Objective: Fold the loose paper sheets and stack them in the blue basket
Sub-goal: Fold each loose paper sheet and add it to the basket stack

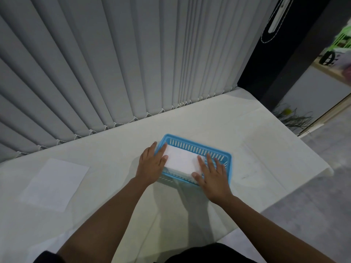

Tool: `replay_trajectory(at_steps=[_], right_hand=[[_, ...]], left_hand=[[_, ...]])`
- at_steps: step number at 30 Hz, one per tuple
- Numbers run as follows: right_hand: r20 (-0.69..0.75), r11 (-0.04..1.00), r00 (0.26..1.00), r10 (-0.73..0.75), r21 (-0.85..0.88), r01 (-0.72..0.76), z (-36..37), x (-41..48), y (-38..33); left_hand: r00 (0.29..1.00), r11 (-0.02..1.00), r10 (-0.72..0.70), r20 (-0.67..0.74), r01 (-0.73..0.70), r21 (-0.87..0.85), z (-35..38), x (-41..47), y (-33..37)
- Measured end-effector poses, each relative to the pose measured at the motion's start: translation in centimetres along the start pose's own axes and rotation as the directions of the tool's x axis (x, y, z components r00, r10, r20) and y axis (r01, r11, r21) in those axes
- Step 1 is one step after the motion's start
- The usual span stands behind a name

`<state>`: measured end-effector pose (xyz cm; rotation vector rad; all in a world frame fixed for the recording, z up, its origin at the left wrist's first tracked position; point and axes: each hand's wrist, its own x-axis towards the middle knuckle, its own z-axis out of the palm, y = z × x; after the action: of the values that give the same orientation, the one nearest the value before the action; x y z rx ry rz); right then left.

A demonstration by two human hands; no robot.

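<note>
Both hands reach forward with bare forearms over a white table (256, 154) and lie flat, fingers straight, gripping nothing. The right hand (213, 178) presses with spread fingers on the right end of a folded paper stack (181, 160), its thumb at the stack's near corner. The left hand (152, 165) rests at the stack's left end, thumb and forefinger on the paper, the other fingers lying over the left rim of the blue basket (191, 142). The stack sits inside this basket, filling most of it, and the basket stands on the table near the middle. To the left, well apart from the basket, one loose paper sheet (55, 185) lies flat and unfolded on the table. Behind the far table edge hang grey vertical blinds (114, 63), their lower ends linked by a beaded chain. Further right stands a dark panel (281, 59).
</note>
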<state>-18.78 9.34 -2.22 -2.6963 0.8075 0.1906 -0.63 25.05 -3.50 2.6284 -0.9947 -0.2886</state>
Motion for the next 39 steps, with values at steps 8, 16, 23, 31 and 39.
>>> replay_trajectory(at_steps=[8, 16, 23, 31, 39], right_hand=[[0.022, 0.63, 0.834, 0.552, 0.644, -0.434, -0.6, 0.1, 2.1], [0.169, 0.375, 0.849, 0.501, 0.842, -0.389, 0.0, 0.1, 1.1], [0.158, 0.425, 0.924, 0.347, 0.852, -0.305, 2.0, 0.4, -3.9], [0.134, 0.44, 0.948, 0.287, 0.861, -0.255, 2.7, -3.3, -12.6], [0.101, 0.499, 0.928, 0.358, 0.82, -0.282, 6.0, -5.8, -17.1]], left_hand=[[0.933, 0.695, -0.325, 0.157, 0.347, -0.63, -0.4, -0.7, 0.0], [0.907, 0.568, -0.37, 0.2, 0.391, -0.724, -1.1, -3.9, 1.0], [0.85, 0.564, -0.523, 0.069, 0.405, -0.719, -3.4, -8.9, -3.1], [0.708, 0.416, -0.704, 0.063, 0.482, -0.771, -6.8, -13.1, -8.5], [0.697, 0.366, -0.711, 0.098, 0.485, -0.794, -7.2, -15.0, -12.6]])
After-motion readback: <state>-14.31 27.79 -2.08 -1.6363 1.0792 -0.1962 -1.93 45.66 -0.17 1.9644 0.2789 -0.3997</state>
